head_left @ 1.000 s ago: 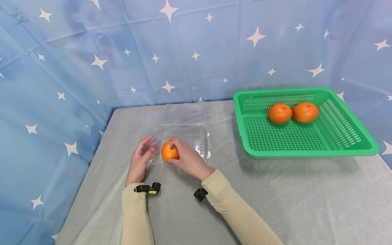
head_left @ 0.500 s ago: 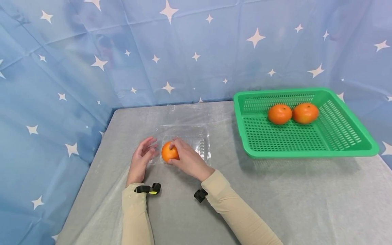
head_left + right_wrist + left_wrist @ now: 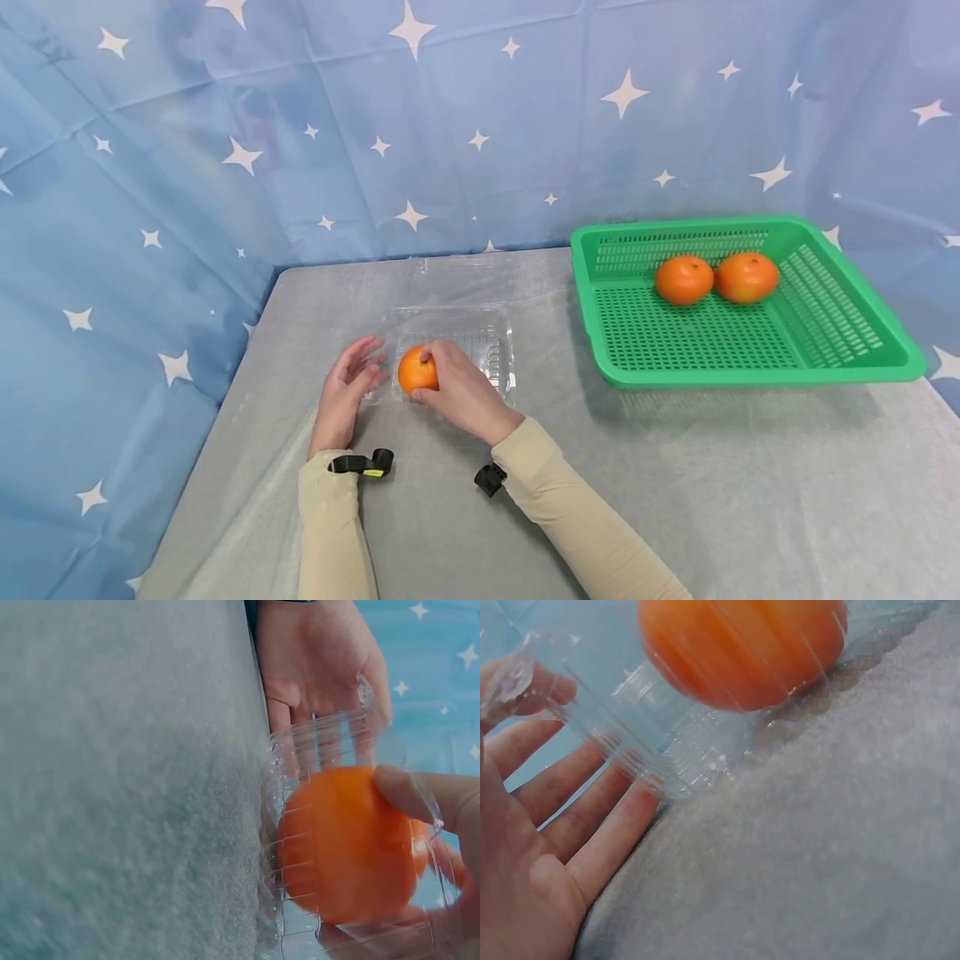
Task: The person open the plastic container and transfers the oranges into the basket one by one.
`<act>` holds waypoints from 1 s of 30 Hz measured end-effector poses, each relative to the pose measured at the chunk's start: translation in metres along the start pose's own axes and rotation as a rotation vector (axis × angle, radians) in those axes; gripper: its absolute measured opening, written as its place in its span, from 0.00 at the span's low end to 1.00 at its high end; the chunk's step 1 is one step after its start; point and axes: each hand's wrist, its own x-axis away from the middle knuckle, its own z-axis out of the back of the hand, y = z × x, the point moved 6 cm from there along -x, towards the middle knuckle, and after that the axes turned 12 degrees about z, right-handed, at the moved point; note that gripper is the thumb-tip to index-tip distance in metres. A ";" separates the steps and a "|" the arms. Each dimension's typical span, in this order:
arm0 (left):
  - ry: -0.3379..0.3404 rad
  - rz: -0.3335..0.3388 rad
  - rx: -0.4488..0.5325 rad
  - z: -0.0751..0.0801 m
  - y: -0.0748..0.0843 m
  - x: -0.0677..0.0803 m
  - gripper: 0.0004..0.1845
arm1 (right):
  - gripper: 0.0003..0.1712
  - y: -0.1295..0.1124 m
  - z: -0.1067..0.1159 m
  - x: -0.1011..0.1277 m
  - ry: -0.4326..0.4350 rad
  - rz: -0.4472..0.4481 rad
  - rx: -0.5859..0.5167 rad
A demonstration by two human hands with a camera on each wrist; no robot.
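Observation:
A clear plastic clamshell box (image 3: pixel 468 321) stands on the table with its lid folded back. My right hand (image 3: pixel 468 392) holds an orange (image 3: pixel 417 372) in the box's near left corner, thumb and fingers around it. In the right wrist view the orange (image 3: pixel 345 844) shows through the box's ribbed wall. My left hand (image 3: pixel 348 390) rests at the box's left side. The left wrist view shows its fingers (image 3: pixel 592 817) extended against the outside of the wall, the thumb near the rim. The orange (image 3: pixel 742 649) lies beyond that wall.
A green plastic basket (image 3: pixel 693 377) with two more oranges (image 3: pixel 684 279) stands at the back right. Grey cloth covers the table (image 3: pixel 435 517). A blue curtain with white stars (image 3: pixel 480 100) hangs behind and along the left side.
The orange has shifted very slightly to the right inside the box, still in my right hand. My left hand and the basket look unmoved.

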 end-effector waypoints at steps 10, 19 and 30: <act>-0.005 0.003 0.005 -0.003 0.007 0.006 0.27 | 0.27 0.002 0.000 0.001 -0.008 -0.058 0.019; -0.011 -0.032 0.003 0.000 -0.001 -0.001 0.27 | 0.29 0.003 -0.002 0.000 -0.028 -0.055 0.035; 0.008 -0.008 -0.014 0.002 -0.003 0.001 0.27 | 0.32 0.002 -0.004 0.001 -0.041 -0.044 -0.034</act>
